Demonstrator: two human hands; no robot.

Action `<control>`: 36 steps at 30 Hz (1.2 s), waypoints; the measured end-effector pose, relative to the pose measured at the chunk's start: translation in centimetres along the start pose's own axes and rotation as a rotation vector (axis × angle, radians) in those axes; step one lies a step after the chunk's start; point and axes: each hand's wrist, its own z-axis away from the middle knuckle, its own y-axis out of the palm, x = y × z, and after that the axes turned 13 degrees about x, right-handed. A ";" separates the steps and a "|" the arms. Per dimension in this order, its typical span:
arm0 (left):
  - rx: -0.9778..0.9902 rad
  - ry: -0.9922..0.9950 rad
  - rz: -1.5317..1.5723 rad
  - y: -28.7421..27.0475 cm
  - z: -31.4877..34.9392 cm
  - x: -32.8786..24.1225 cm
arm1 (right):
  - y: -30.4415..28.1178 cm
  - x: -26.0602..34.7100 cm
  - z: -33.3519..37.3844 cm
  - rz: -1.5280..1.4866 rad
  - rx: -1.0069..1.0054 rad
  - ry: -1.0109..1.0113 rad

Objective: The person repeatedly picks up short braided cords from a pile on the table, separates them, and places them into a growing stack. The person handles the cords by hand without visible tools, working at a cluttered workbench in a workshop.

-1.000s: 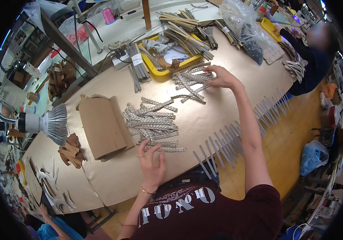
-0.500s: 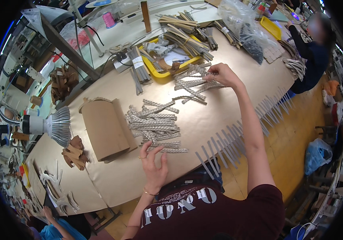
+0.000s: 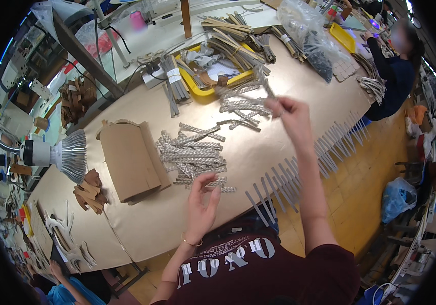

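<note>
Right hand (image 3: 290,116): fingertips closed on the near end of a grey braided strip (image 3: 265,83) (blurred, can't tell if it's just one). Strip's long axis points away from the body, slightly left, far end by the yellow tray (image 3: 204,94). The grip sits at the right edge of the smaller braided pile (image 3: 239,106).

Key relation: the larger braided pile (image 3: 193,155) lies left of that grip and closer to the body, most of its strips running roughly left-right, so the held strip stands steeply across their direction. Left hand (image 3: 201,206) is the nearer one to that pile: fingers curled and parted, nothing visible in them, fingertips over its near edge (contact unclear).
</note>
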 end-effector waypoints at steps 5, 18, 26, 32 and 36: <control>-0.038 0.102 0.297 0.3 -3.1 -1.0 | 9.0 1.0 8.3 -0.401 0.413 0.350; -0.066 0.096 0.818 -3.2 -2.8 -1.8 | 14.0 -0.9 11.7 -1.040 0.450 0.537; 0.030 0.108 0.684 -2.6 -2.3 -0.3 | 15.4 0.9 11.9 -1.041 0.296 0.472; -0.004 0.113 0.318 -3.5 -1.9 -0.4 | 14.3 0.6 12.5 -0.551 0.533 0.483; 0.001 0.044 0.259 -3.9 -1.8 -1.3 | 13.6 0.4 12.6 -0.323 0.588 0.462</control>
